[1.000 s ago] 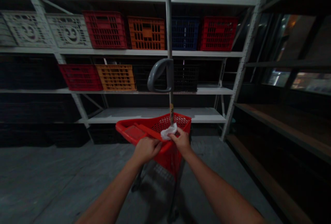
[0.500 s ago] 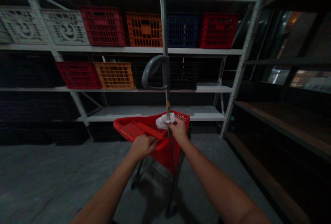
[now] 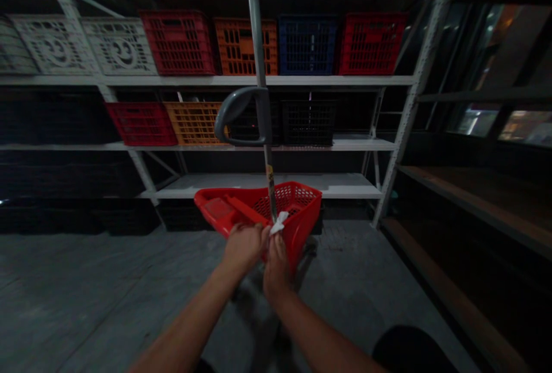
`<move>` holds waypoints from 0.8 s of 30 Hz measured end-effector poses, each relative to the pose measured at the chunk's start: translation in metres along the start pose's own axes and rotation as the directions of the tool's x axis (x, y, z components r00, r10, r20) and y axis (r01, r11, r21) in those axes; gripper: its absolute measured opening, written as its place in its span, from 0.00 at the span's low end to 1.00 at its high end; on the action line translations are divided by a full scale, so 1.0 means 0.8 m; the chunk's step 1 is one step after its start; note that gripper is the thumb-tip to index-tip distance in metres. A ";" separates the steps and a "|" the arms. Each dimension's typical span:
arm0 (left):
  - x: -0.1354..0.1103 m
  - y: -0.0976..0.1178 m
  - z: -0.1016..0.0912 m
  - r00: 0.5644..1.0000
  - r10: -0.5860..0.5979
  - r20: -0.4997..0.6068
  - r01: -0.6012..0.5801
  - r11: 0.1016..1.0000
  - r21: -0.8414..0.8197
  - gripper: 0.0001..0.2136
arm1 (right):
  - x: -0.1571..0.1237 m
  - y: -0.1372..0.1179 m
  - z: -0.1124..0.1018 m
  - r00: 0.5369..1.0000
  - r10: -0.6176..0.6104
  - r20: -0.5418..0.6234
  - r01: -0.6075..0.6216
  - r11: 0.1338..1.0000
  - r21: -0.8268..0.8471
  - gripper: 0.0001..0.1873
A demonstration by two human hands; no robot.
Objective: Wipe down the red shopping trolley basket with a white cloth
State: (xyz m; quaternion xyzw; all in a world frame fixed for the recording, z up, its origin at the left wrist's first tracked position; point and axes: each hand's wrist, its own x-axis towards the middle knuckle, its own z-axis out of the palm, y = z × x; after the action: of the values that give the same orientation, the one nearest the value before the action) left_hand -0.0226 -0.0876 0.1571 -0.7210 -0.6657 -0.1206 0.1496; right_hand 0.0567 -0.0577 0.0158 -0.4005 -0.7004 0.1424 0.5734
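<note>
In front of me stands a red plastic shopping cart (image 3: 308,212) with a perforated basket. A metal pole (image 3: 255,22) rises from it, fitted with a grey loop handle (image 3: 265,117). My left hand (image 3: 245,246) is closed over the cart's near rim. Beside it, my right hand (image 3: 277,269) pinches a crumpled white cloth or tissue (image 3: 280,222) against the rim near the foot of the pole. The fingertips of both hands are close together there. Part of the near rim is hidden behind my hands.
White metal shelving (image 3: 207,81) spans the background, carrying red, orange, blue, white and black crates, among them an orange crate (image 3: 246,45). Dark wooden shelves (image 3: 470,189) run along the right side. The grey concrete floor (image 3: 86,292) lies around the cart.
My right hand has brought the white cloth down from the pole to the near rim, beside my left hand. The pole and handle now appear further left and tilted.
</note>
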 end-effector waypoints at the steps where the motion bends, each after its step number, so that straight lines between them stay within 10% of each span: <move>1: -0.001 0.009 0.004 0.999 -0.053 0.008 0.053 0.998 0.018 0.27 | 0.001 0.002 0.002 1.000 -0.016 0.006 0.016 1.000 -0.003 0.28; 6: 0.002 0.022 0.017 0.992 -0.119 -0.030 0.120 0.990 0.067 0.30 | 0.028 0.023 -0.004 0.995 0.075 -0.059 -0.076 0.997 -0.016 0.26; 16: -0.009 0.005 0.009 0.994 -0.106 -0.005 0.106 0.986 0.128 0.29 | 0.013 0.006 -0.004 0.989 -0.138 -0.055 0.138 0.990 0.000 0.26; 24: -0.023 -0.002 0.002 0.996 -0.079 -0.028 0.082 0.986 0.142 0.26 | 0.072 0.053 -0.053 0.991 0.115 0.073 -0.098 0.975 -0.199 0.24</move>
State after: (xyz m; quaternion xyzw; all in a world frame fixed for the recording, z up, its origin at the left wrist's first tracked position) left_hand -0.0259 -0.1040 0.1490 -0.6794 -0.6996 -0.0865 0.2035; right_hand 0.1111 0.0001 0.0408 -0.4855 -0.7118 0.1203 0.4931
